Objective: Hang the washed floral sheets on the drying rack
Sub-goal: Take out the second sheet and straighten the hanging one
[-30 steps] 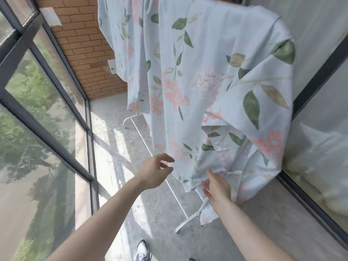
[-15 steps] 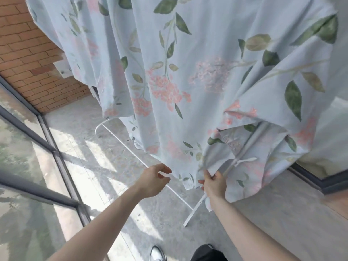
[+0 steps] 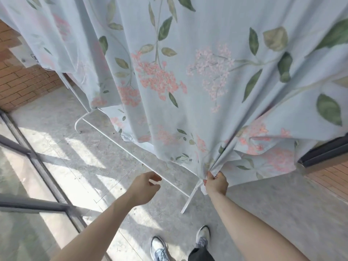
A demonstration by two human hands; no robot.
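Right hand (image 3: 216, 182), lower centre-right of the frame: fingers and thumb curled tight, pinching a gathered bunch of the floral sheet (image 3: 216, 59) at its bottom hem. Folds fanning upward and outward from that pinch toward the top and right edges of the frame. Knuckles toward the camera, forearm running down to the lower right corner.

Left hand (image 3: 145, 187), lower centre: holding nothing, touching nothing. Fingers loosely bent, thumb and forefinger tips close but apart, a small gap between them. Just left of the right hand, in front of the rack's thin floor bar.

Sheet: pale blue, printed with pink flower clusters and green leaves, filling the whole upper half of the frame. Draped from above, hanging down to just above the floor. Whether one sheet or more, hard to tell; several hanging folds, the farthest at upper left.

Drying rack (image 3: 131, 153): one, white, mostly hidden by the fabric. Visible only as a long slim bar crossing the floor diagonally from centre left to lower centre, a curved foot at centre left, a straight foot below the right hand, and an upright post at upper left.

Two hands, two bare forearms. Two sneakers (image 3: 160, 249) at bottom centre, light-coloured, on grey concrete floor (image 3: 263, 213). Brick wall (image 3: 22, 81) at far left. Dark window frame (image 3: 37, 166) along the lower left.
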